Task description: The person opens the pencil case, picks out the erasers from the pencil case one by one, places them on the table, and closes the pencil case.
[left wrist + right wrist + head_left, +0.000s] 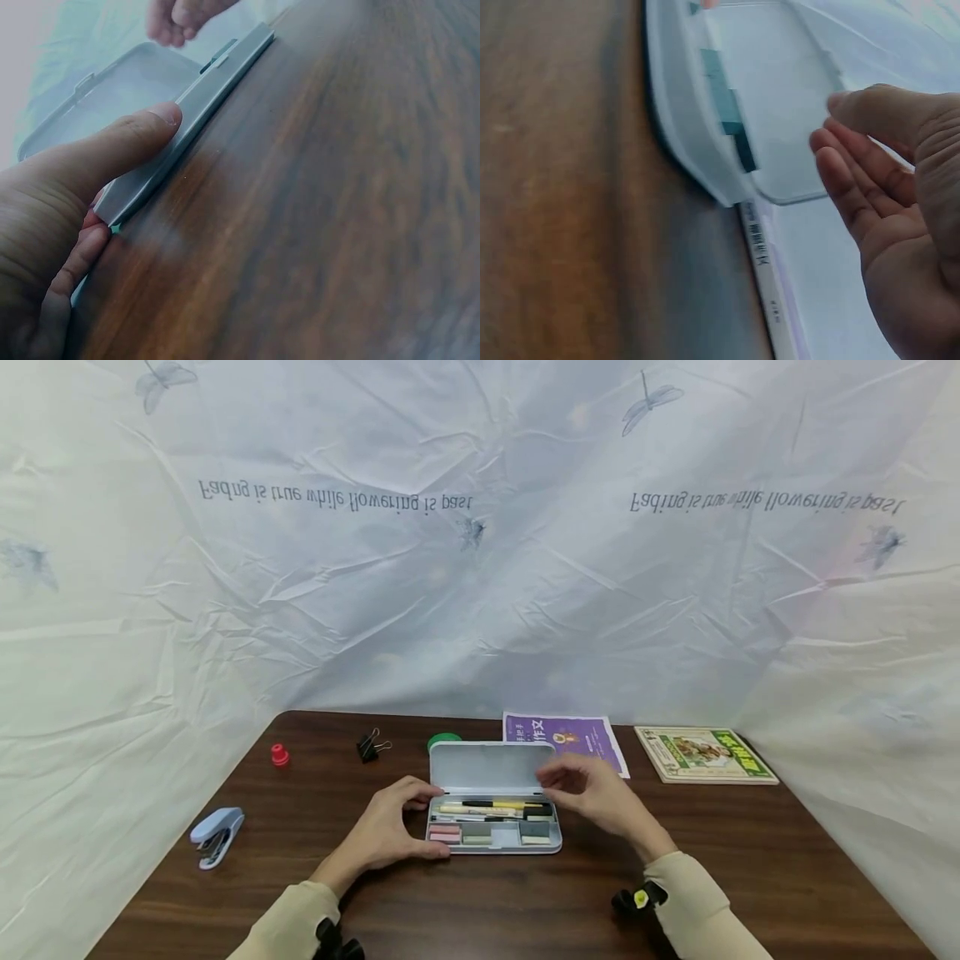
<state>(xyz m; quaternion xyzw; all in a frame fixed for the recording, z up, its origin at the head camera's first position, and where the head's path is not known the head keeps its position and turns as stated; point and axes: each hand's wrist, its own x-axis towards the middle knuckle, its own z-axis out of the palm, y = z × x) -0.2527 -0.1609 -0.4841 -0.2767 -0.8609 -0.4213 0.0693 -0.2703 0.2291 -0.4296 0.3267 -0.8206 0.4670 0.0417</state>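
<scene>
The open pencil case is set on the tabletop, its lid raised. Its left end is gripped by the left hand; in the left wrist view the thumb is seen pressed to the front wall. The right hand is held by the lid's right edge, fingers loosely bent, nothing grasped; whether the lid is touched cannot be told. Pens are revealed only in the head view, a book's printed edge only in the right wrist view.

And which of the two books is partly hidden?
The purple book, partly behind the case lid and right hand; the green-and-cream book, farther right, shows whole.
</scene>
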